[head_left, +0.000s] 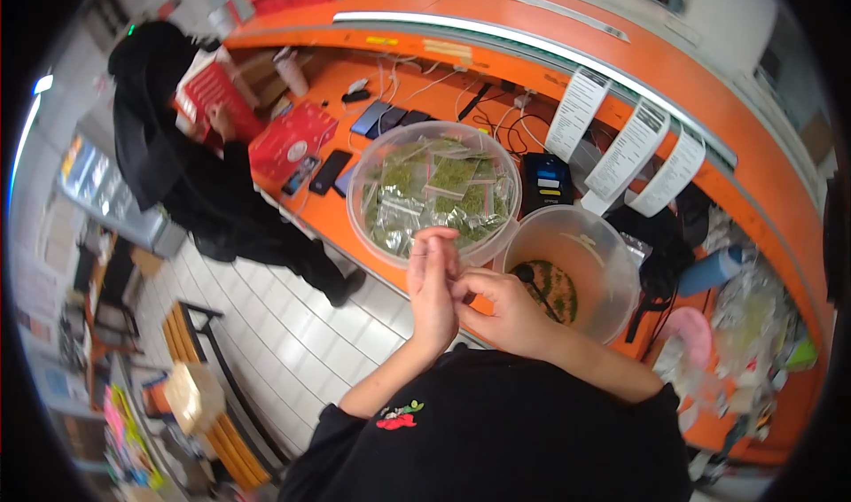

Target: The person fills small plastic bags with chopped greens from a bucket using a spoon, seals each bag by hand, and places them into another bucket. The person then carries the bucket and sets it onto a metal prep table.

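Note:
My left hand (pixel 433 289) is raised at the front of the counter, its fingers pressed together and pointing up. Against its palm side, my right hand (pixel 503 309) is closed with bent fingers. Whatever lies between them, if anything, is hidden. Just beyond my hands stands a round clear tub (pixel 356 202) full of small zip bags (pixel 450 176) of chopped green herb. Beside my right hand, a second clear tub (pixel 612 276) has scattered green bits on its bottom and a black spoon (pixel 539 291) inside.
Several phones (pixel 330 172) and tangled cables lie on the orange counter (pixel 332 236). Printed receipts (pixel 628 152) hang from a rail above a card terminal (pixel 547 183). At left, a person in black (pixel 199 183) handles a red box (pixel 217 94). Plastic clutter (pixel 745 325) fills the right end.

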The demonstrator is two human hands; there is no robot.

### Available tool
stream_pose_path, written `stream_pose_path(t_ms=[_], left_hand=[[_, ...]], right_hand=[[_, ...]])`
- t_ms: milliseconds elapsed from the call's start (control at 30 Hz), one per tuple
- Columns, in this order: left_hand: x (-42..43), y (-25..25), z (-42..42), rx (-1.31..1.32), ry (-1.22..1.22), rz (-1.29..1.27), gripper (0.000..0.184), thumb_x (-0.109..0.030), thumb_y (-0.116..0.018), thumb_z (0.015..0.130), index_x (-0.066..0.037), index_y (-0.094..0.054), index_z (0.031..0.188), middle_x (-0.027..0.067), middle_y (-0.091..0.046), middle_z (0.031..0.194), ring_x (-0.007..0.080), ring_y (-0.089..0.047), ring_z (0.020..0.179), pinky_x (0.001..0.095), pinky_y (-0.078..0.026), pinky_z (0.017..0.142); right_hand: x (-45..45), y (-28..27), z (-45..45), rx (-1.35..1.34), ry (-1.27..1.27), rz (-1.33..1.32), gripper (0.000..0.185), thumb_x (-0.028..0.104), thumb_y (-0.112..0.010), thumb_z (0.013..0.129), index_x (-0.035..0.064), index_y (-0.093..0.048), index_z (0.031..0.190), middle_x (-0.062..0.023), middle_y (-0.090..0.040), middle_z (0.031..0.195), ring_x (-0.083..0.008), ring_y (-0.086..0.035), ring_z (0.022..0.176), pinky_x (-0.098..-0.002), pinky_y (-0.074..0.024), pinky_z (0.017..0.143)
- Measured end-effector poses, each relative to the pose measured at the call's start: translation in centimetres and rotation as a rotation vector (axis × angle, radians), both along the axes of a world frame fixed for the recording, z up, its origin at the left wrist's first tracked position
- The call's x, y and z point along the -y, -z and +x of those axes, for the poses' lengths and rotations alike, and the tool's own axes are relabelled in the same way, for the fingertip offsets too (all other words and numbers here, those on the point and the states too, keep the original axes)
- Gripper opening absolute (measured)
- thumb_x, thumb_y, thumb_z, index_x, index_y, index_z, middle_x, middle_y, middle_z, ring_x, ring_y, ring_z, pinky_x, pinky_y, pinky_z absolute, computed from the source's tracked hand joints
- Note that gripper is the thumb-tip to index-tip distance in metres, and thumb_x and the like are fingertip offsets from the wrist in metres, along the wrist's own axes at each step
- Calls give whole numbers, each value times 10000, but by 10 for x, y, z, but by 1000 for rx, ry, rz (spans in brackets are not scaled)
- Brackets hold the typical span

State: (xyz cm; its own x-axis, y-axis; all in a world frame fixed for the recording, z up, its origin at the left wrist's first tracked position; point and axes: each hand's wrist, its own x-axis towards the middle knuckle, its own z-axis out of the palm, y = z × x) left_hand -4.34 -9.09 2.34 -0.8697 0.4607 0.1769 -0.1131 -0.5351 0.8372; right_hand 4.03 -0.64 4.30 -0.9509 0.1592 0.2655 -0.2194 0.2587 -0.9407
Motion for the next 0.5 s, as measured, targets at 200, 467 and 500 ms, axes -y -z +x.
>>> stream_pose_path(t_ms=[200, 467, 500], left_hand=[[-11, 12, 48, 205, -85, 54, 228, -270, -446, 1036, -78, -569, 1031, -79, -334, 692, 7, -303, 623, 173, -251, 544], [-8, 29, 89, 312, 8, 110, 222, -283, -487, 1022, -84, -583, 999, -39, -563, 883, 21, -454, 729, 184, -400, 697], [-5, 39, 87, 218, -79, 48, 204, -275, -499, 1017, -91, -583, 991, -53, -559, 841, 12, -432, 675, 177, -361, 620]], right_hand=[[-10, 4, 53, 148, -93, 140, 202, 71, -681, 868, -27, -564, 1001, -109, -591, 1017, -195, -625, 922, -309, -490, 834], [-33, 26, 110, 140, -74, -511, 51, 39, -515, 955, 1, -533, 985, -73, -577, 968, -132, -575, 845, -268, -470, 793], [-39, 22, 115, 16, -13, -563, 52, 38, -503, 958, 5, -530, 986, -83, -588, 983, -145, -584, 864, -284, -476, 807]])
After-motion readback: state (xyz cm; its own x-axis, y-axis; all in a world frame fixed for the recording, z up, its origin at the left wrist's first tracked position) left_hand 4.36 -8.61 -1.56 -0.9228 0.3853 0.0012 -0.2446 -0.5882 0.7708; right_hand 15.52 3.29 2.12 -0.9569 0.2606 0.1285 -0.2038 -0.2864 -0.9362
